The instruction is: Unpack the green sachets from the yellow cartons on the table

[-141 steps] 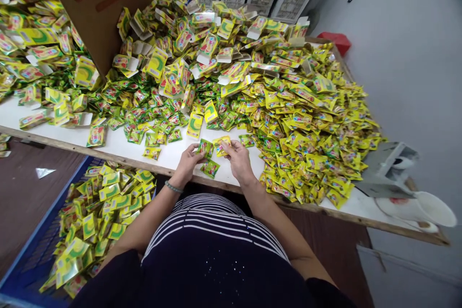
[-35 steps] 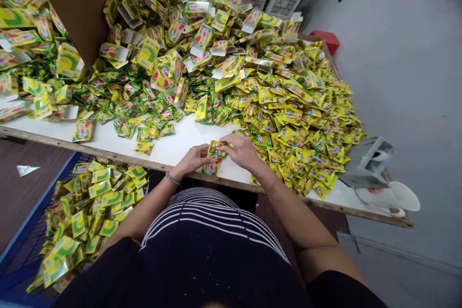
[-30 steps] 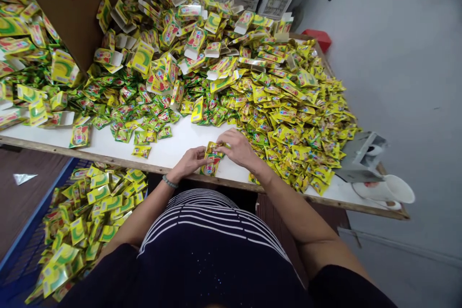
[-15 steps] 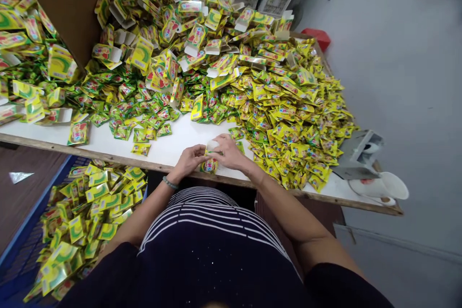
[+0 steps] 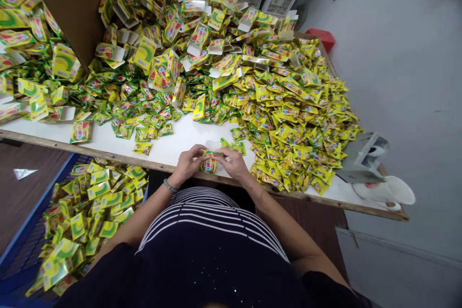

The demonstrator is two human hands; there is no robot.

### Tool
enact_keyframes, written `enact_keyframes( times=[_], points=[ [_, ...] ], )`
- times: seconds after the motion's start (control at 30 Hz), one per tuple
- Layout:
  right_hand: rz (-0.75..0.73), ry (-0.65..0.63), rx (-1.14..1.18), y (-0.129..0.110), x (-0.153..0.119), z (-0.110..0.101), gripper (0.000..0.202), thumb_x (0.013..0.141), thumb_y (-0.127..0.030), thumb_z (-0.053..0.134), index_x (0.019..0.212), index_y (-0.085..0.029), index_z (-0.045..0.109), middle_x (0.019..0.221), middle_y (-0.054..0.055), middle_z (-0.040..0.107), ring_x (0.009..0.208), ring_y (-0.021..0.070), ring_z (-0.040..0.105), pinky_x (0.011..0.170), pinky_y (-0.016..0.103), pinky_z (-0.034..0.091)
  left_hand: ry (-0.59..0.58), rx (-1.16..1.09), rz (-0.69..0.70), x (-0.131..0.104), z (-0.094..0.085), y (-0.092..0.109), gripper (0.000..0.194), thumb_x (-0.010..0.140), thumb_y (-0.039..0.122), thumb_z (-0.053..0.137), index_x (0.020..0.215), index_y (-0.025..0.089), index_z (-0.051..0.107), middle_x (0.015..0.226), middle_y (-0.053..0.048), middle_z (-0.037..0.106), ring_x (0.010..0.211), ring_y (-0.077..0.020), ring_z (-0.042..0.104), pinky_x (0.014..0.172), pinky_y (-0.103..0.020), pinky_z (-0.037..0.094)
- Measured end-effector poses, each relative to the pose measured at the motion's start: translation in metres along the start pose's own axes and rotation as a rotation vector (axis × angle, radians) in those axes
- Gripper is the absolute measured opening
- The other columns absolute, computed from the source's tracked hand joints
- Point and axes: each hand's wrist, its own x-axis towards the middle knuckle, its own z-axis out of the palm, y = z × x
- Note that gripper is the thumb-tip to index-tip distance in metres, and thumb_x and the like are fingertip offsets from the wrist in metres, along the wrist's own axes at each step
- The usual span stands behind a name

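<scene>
A small yellow and green printed carton is at the front edge of the white table, its white end flap standing up on the far side. My left hand grips the carton's left side, thumb on its top end. On the other side my right hand is closed on the carton's upper right corner, near the opening. What lies inside the carton is hidden. Just beyond my right hand are a few green sachets. A single yellow sachet lies to the left of my left hand.
A large heap of yellow sachets covers the table's right side. Open cartons are piled at the back, beside a brown cardboard panel. Below left, a blue crate holds several cartons. A grey device and white cup stand at right.
My right hand has drawn back from over the carton's flap to its right corner, so the flap shows more. My left hand stays on the carton. The view has shifted slightly.
</scene>
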Motion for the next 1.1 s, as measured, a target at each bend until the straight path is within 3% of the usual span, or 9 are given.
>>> enact_keyframes(
  times=[0.2,0.37,0.47,0.57,0.7,0.8,0.93,1.0,1.1],
  points=[
    [-0.045,0.028,-0.093,-0.008,0.017,-0.007,0.027,0.088,-0.039,0.067,0.109,-0.023,0.073,0.099,0.006,0.076,0.084,0.0196,0.069,0.079,0.034,0.054,-0.001,-0.115,-0.052,0.003,0.000,-0.001,0.040,0.077,0.044,0.075,0.104,0.021,0.055,0.084,-0.001,0.074,0.080,-0.0171,0.071,0.076,-0.029,0.055],
    [-0.191,-0.106,-0.191,-0.023,0.020,-0.006,0.016,0.092,-0.028,0.063,0.090,-0.023,0.078,0.093,0.005,0.078,0.091,0.0199,0.070,0.088,0.035,0.050,0.031,-0.264,-0.158,0.004,0.000,-0.002,0.058,0.068,0.043,0.083,0.105,0.022,0.043,0.079,0.000,0.073,0.074,-0.0168,0.071,0.074,-0.029,0.055],
    [-0.126,-0.097,-0.237,-0.029,0.023,-0.006,0.007,0.085,-0.024,0.071,0.084,-0.022,0.078,0.086,0.004,0.078,0.083,0.0195,0.069,0.084,0.033,0.048,0.035,-0.271,-0.169,0.004,0.000,-0.002,0.059,0.067,0.043,0.084,0.104,0.022,0.044,0.079,0.000,0.073,0.073,-0.0166,0.070,0.073,-0.029,0.055],
    [0.049,-0.104,-0.164,-0.031,0.033,-0.010,0.009,0.083,-0.025,0.072,0.079,-0.019,0.078,0.077,0.004,0.077,0.073,0.0174,0.067,0.072,0.030,0.047,0.029,-0.257,-0.176,0.003,0.000,-0.002,0.059,0.066,0.043,0.084,0.105,0.022,0.045,0.079,-0.001,0.073,0.073,-0.0173,0.071,0.072,-0.029,0.055],
    [0.185,-0.232,-0.069,-0.029,0.048,-0.019,0.019,0.081,-0.035,0.073,0.076,-0.018,0.080,0.068,0.002,0.074,0.063,0.0155,0.063,0.060,0.027,0.043,0.017,-0.218,-0.152,0.003,0.000,-0.002,0.059,0.067,0.044,0.084,0.108,0.022,0.048,0.080,-0.001,0.074,0.075,-0.0187,0.072,0.074,-0.030,0.056],
    [0.076,-0.280,-0.122,-0.028,0.047,-0.022,0.018,0.083,-0.035,0.071,0.078,-0.020,0.080,0.073,0.003,0.076,0.067,0.0163,0.064,0.064,0.028,0.045,0.026,-0.204,-0.146,0.002,0.001,-0.001,0.059,0.069,0.047,0.082,0.111,0.022,0.049,0.081,-0.002,0.075,0.078,-0.0196,0.073,0.075,-0.031,0.056],
    [-0.101,-0.152,-0.177,-0.025,0.031,-0.018,0.014,0.087,-0.026,0.067,0.088,-0.024,0.081,0.088,0.006,0.079,0.082,0.0197,0.068,0.079,0.033,0.050,0.028,-0.136,-0.101,0.000,0.002,0.000,0.056,0.073,0.050,0.078,0.114,0.022,0.051,0.082,-0.002,0.075,0.078,-0.0194,0.073,0.076,-0.031,0.057],
    [-0.089,-0.111,-0.158,-0.025,0.027,-0.017,0.016,0.088,-0.025,0.065,0.089,-0.024,0.081,0.090,0.006,0.079,0.084,0.0199,0.069,0.080,0.033,0.051,0.013,-0.089,-0.069,-0.001,0.001,0.000,0.054,0.076,0.049,0.076,0.116,0.022,0.051,0.083,-0.002,0.076,0.079,-0.0192,0.073,0.077,-0.031,0.056],
    [-0.024,-0.172,-0.132,-0.026,0.033,-0.019,0.015,0.087,-0.027,0.067,0.085,-0.023,0.081,0.084,0.004,0.078,0.076,0.0183,0.069,0.069,0.029,0.049,-0.004,-0.047,-0.041,-0.001,-0.001,-0.001,0.053,0.078,0.048,0.075,0.118,0.022,0.051,0.085,-0.002,0.076,0.080,-0.0190,0.074,0.077,-0.030,0.056]
  ],
)
